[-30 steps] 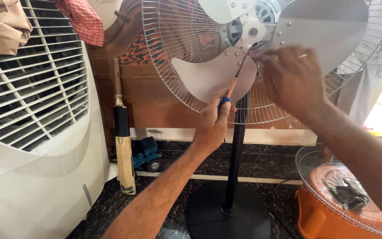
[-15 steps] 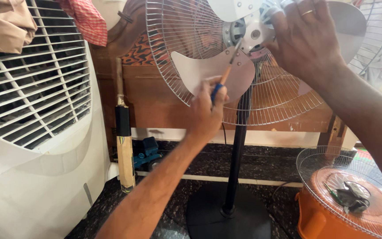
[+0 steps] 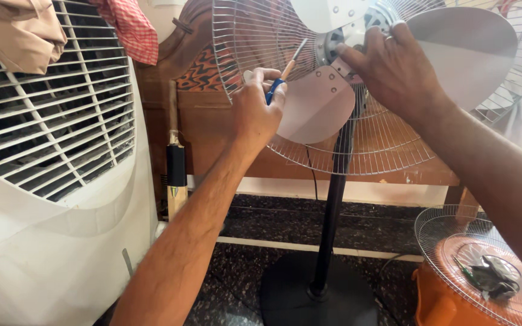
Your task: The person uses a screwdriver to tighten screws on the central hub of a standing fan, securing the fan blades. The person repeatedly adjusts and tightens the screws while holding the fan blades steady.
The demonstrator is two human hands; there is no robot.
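A pedestal fan stands in front of me with its front grille off. Its white blades (image 3: 318, 105) and rear wire guard (image 3: 370, 145) are exposed. My left hand (image 3: 255, 115) is shut on a screwdriver (image 3: 285, 69) with a blue and orange handle, its shaft angled up toward the hub (image 3: 342, 39). My right hand (image 3: 397, 69) rests on the hub and the root of a blade, fingers curled over it. The screwdriver tip ends just left of the hub.
A white air cooler (image 3: 49, 181) fills the left side, with cloths draped on top. A cricket bat (image 3: 176, 169) leans on a wooden headboard. The fan's black pole (image 3: 333, 211) and round base stand on dark stone floor. The detached grille (image 3: 478, 265) lies on an orange tub at right.
My left hand has risen with the screwdriver, from below the hub to the left of it. My right hand stays on the hub. The view has shifted closer and lower.
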